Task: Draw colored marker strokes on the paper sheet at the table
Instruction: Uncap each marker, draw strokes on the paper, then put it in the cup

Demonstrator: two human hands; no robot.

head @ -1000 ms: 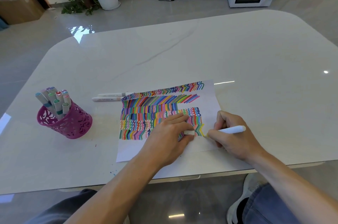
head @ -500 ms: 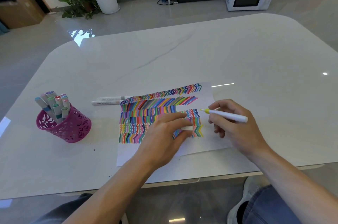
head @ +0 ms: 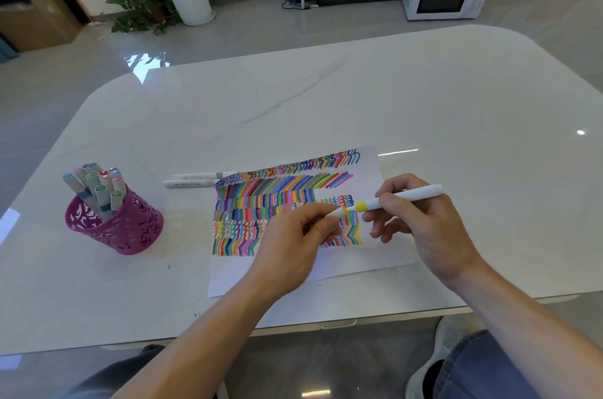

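Now I see my right hand [head: 424,229] raised just above the paper sheet [head: 385,255], its fingers [head: 386,203] clamped on a white marker with a yellow band [head: 404,198] that lies nearly level, tip pointing left. My left hand [head: 293,245] meets it from the other side, thumb and forefinger pinched on the white cap [head: 334,212], which sits right at the marker's yellow tip; I cannot tell whether cap and tip touch. The sheet lies flat on the white marbled surface [head: 326,98], near the front edge, and rows of multicoloured strokes [head: 261,203] fill most of its upper part, with a bare strip along the bottom and right. My left hand hangs over the lower middle of those rows. Just beside the sheet's upper left corner lie 2 white markers [head: 192,180], side by side. Further left stands a magenta pierced pen cup [head: 124,229], upright, holding a bunch of capped markers [head: 94,186].
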